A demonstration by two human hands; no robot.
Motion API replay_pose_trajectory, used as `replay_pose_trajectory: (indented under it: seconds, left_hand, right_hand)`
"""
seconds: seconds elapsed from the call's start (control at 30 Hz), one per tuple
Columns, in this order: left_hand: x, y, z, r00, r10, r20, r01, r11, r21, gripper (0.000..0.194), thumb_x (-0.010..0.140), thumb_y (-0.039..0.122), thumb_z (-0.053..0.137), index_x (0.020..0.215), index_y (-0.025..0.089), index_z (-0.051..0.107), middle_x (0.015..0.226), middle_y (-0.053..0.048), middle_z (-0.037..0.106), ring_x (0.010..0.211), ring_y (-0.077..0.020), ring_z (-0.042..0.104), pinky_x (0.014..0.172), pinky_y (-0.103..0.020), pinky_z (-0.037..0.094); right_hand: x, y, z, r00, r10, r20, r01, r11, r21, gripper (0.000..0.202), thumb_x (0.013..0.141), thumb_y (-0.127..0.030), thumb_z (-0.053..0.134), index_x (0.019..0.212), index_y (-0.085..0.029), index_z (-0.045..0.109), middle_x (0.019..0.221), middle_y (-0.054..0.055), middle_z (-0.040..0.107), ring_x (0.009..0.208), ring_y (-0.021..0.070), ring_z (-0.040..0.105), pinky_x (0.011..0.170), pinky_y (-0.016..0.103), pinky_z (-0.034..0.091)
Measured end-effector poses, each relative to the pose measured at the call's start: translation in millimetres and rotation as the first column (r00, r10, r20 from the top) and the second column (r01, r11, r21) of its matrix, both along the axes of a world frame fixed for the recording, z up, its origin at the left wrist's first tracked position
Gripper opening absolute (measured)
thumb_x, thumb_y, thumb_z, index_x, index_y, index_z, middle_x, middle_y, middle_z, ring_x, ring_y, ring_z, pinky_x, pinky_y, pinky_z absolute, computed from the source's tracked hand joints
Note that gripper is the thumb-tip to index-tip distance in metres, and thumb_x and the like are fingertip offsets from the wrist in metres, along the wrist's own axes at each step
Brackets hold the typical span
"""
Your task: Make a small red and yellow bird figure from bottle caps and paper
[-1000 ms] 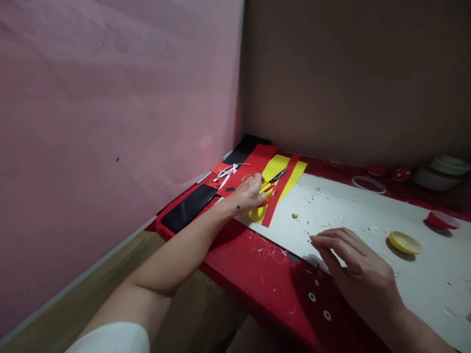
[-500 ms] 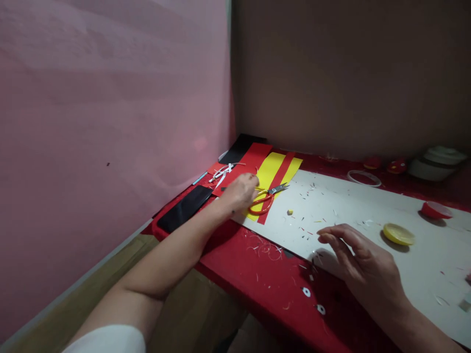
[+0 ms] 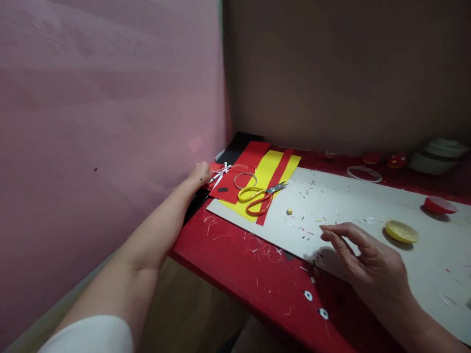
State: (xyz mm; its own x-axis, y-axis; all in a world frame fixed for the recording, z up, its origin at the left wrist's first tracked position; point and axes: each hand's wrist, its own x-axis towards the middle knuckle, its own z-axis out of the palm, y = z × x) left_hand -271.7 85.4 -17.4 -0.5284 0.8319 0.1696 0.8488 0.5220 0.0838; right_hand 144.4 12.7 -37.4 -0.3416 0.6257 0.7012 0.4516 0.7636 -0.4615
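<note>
Basically, the white board (image 3: 353,198)'s partly under our R hand (image 3: 379,264), fingertips pinched, contents unclear. Scissors (image 3: 271,190) atop yellow sheet (image 3: 265,169) may slide if snagged. Our L hand (image 3: 201,174)'s by white strips (image 3: 222,171), can't tell grip; poss. tangle. Eye cutouts (image 3: 323,314) might scatter w/ a wrist brush.

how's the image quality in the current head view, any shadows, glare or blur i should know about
Head view: dim, uneven light, the back wall darkest; a faint pinkish glow on the pink wall; soft shadows by the right hand and yellow dish; far items at right look soft.
</note>
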Motion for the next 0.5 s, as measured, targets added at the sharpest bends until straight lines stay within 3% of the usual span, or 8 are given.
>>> replay_pose_trajectory:
  seconds: [0.13, 0.27, 0.4, 0.5]
  left_hand:
    - [11.1, -13.2, 2.1, 0.986, -0.079, -0.145, 0.108, 0.972, 0.207, 0.030, 0.089, 0.021, 0.043, 0.103, 0.016, 0.068, 0.111, -0.016, 0.067, 0.103, -0.0286, 0.062, 0.084, -0.037, 0.046]
    - [24.1, -18.0, 8.4, 0.970, -0.121, -0.212, 0.185, 0.931, 0.313, 0.030, 0.091, 0.021, 0.039, 0.105, 0.017, 0.065, 0.113, -0.013, 0.065, 0.107, -0.0255, 0.059, 0.091, -0.035, 0.044]
    - [22.0, -9.5, 16.3, 0.986, -0.048, -0.157, 0.096, 0.944, 0.315, 0.031, 0.089, 0.021, 0.040, 0.109, 0.017, 0.064, 0.112, -0.014, 0.067, 0.102, -0.0278, 0.063, 0.085, -0.037, 0.046]
    - [8.7, -1.2, 22.6, 0.997, 0.034, -0.071, -0.017, 0.972, 0.233, 0.031, 0.085, 0.020, 0.047, 0.108, 0.012, 0.066, 0.105, -0.022, 0.068, 0.100, -0.0349, 0.064, 0.080, -0.041, 0.048]
  right_hand:
    - [0.8, -0.9, -1.8, 1.000, -0.010, -0.013, 0.009, 0.999, -0.034, 0.008, 0.090, -0.025, 0.055, 0.086, -0.022, 0.061, 0.075, 0.002, 0.070, 0.066, 0.0149, 0.066, 0.059, 0.024, 0.050]
    - [0.5, -1.3, 0.3, 0.999, -0.021, -0.025, 0.019, 0.997, -0.071, 0.008, 0.088, -0.025, 0.055, 0.083, -0.023, 0.060, 0.073, 0.001, 0.068, 0.064, 0.0145, 0.064, 0.055, 0.023, 0.049]
    - [-2.0, -1.3, 3.3, 0.998, -0.056, -0.029, 0.051, 0.990, -0.133, 0.008, 0.084, -0.025, 0.056, 0.076, -0.024, 0.058, 0.066, 0.000, 0.065, 0.055, 0.0136, 0.060, 0.044, 0.022, 0.042]
    - [-2.8, -0.2, 0.1, 0.997, -0.071, -0.019, 0.065, 0.976, -0.209, 0.010, 0.083, -0.028, 0.058, 0.075, -0.024, 0.056, 0.062, -0.001, 0.061, 0.050, 0.0132, 0.055, 0.040, 0.023, 0.039]
